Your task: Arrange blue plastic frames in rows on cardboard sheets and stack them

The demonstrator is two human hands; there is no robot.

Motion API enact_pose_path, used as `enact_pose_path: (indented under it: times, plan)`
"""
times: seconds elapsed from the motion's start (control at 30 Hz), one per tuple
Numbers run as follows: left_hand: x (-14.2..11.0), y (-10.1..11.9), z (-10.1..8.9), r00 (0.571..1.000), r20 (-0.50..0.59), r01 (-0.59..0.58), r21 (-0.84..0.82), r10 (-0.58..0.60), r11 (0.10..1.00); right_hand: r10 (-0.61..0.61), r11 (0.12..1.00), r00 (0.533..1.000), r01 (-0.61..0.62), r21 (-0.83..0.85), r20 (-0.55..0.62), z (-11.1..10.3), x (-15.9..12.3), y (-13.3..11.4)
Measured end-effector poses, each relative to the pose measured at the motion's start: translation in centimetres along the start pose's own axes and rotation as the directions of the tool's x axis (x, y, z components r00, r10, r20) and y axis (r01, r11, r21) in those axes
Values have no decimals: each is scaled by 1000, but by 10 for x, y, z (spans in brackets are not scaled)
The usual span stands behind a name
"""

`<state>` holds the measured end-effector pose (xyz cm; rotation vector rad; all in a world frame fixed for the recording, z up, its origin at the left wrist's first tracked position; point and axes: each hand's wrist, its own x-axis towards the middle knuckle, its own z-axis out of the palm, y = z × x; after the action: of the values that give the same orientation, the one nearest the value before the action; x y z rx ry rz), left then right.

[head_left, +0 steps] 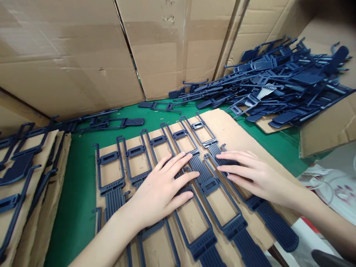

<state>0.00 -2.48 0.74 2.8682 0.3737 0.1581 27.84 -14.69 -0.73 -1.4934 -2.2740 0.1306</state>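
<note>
My left hand lies flat with fingers stretched out on a row of dark blue plastic clip parts laid side by side on a cardboard sheet. My right hand also rests flat, fingers extended, on the neighbouring blue parts at the sheet's right side. Neither hand grips anything. The parts interlock in two opposing rows across the sheet.
A loose heap of the same blue parts spills from an open carton at the back right. Stacked cardboard sheets carrying parts sit at the left. Cardboard boxes wall the back. The green table surface shows between the stacks.
</note>
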Motion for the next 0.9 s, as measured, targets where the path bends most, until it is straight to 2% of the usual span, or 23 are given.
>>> enact_pose_path:
  times: [0.6, 0.9]
  plan:
    - [1, -1, 1, 1000, 19, 3, 25, -4, 1000, 45, 999, 998, -45, 3, -46, 6, -1, -4]
    - [-1, -1, 2, 1000, 12, 3, 22, -4, 1000, 139, 990, 987, -137, -34, 83, 2, 16, 0]
